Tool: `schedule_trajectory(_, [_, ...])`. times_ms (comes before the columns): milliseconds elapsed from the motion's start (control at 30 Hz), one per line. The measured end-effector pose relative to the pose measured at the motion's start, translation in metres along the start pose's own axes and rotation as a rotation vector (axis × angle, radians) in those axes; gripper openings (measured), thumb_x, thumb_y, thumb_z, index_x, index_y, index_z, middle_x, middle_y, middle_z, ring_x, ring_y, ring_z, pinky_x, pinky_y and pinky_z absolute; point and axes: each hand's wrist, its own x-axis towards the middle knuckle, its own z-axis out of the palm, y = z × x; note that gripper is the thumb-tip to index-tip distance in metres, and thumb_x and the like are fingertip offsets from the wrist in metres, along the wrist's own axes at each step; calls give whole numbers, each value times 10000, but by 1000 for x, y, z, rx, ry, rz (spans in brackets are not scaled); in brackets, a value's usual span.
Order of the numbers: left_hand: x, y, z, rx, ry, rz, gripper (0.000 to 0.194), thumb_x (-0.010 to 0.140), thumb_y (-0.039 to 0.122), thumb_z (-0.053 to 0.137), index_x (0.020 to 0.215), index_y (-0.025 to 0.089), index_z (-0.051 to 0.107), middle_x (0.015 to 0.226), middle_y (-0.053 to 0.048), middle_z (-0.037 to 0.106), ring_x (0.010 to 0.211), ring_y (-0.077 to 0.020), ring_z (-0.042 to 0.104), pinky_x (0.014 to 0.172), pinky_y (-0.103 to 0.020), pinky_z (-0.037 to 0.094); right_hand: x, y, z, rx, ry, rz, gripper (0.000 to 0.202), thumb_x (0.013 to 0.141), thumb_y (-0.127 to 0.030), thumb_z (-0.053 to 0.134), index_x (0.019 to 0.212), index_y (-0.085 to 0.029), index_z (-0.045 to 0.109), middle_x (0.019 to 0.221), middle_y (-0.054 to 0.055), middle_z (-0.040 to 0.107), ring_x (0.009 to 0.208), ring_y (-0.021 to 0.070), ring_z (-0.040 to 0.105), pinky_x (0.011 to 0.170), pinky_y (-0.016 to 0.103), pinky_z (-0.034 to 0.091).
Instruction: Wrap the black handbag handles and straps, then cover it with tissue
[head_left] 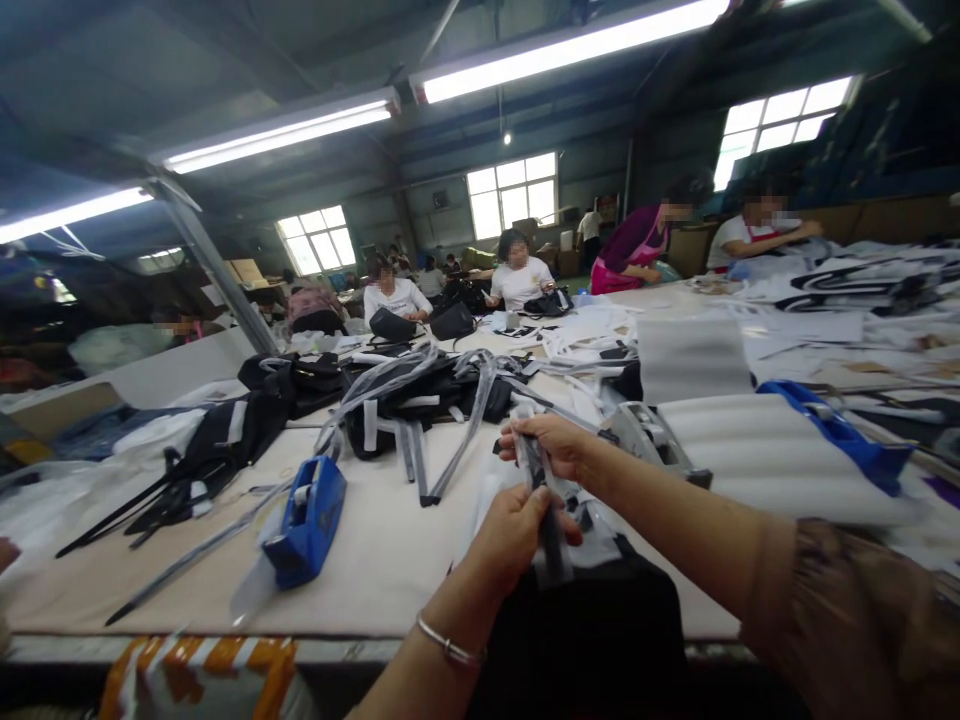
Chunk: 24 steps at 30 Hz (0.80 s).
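In front of me both hands hold a black strap (553, 540) wrapped in clear plastic film. My left hand (517, 530), with a bangle at the wrist, is closed on its lower part, thumb on top. Higher up, the fingers of my right hand (551, 443) pinch the strap's upper end. Beneath the hands lies a black bag (600, 620) with whitish plastic on its top, at the table's near edge. Left of my hands, more film-wrapped straps (409, 450) are heaped over black bags (315, 375).
A blue tape dispenser (307, 520) stands at left on the table (390, 560). A grey dispenser (652, 440), a roll of white foam sheet (780, 450) and another blue dispenser (840, 430) are at right. Several people work across the table. A box with orange tape (199, 670) sits below the edge.
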Motion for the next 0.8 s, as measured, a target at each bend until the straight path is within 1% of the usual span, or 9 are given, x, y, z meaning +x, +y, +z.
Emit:
schedule_trajectory(167, [6,5,-8,-96,77,55,496,801,607,623,907,123,620,782,-124,755,706,-237,716,711,-349,542,-7,-8,21,18,32,-78,212,947,-318,551,898,-126,625,805,127,753,694,194,711,685,325,574])
schedule_trajectory(300, [14,12,-9,-55,118,146,527,794,633,623,877,114,656,691,-98,724,635,-230,696,654,-340,544,-17,-5,31,-17,54,-75,177,928,-277,579,918,-121,662,860,121,764,708,172,706,642,264,562])
schedule_trajectory(400, [16,16,-7,4,126,179,547,813,640,594,863,101,673,665,-92,702,600,-217,672,593,-317,526,-27,-5,29,-55,11,-39,275,896,-368,621,1026,-130,664,942,108,752,532,117,621,457,219,483])
schedule_trajectory(467, [16,22,-9,79,147,249,506,849,601,576,869,106,684,701,-84,703,633,-200,661,610,-297,512,-35,-8,22,-136,-49,-60,402,866,-474,638,1111,-156,651,930,78,734,465,88,537,397,208,417])
schedule_trajectory(567, [17,35,-16,200,247,424,384,893,510,575,879,145,697,808,-63,715,754,-183,647,722,-285,497,-50,-9,13,-312,-5,-208,503,823,-586,649,1147,-201,641,974,57,703,700,137,618,557,228,493])
schedule_trajectory(633, [19,41,-19,201,313,482,351,909,488,563,891,164,695,848,-59,721,801,-188,648,781,-301,496,-59,-4,13,-384,68,-192,526,803,-637,637,1093,-197,651,1022,71,695,867,180,638,647,251,507])
schedule_trajectory(667, [19,43,-19,176,328,484,351,916,487,552,899,166,693,852,-63,725,806,-194,654,800,-317,500,-62,0,15,-385,73,-133,543,789,-662,629,1037,-180,659,997,82,700,863,191,647,641,258,503])
schedule_trajectory(733, [19,45,-16,100,309,456,346,913,479,563,895,157,691,833,-75,731,806,-205,669,835,-347,506,-68,10,23,-311,42,-15,554,757,-688,630,871,-147,648,823,79,701,717,183,658,592,267,491])
schedule_trajectory(800, [18,49,-12,-70,228,378,331,887,468,614,935,147,682,836,-85,737,831,-218,684,867,-372,510,-73,20,33,-221,39,-3,515,739,-666,644,714,-154,588,623,27,636,529,141,597,524,258,466])
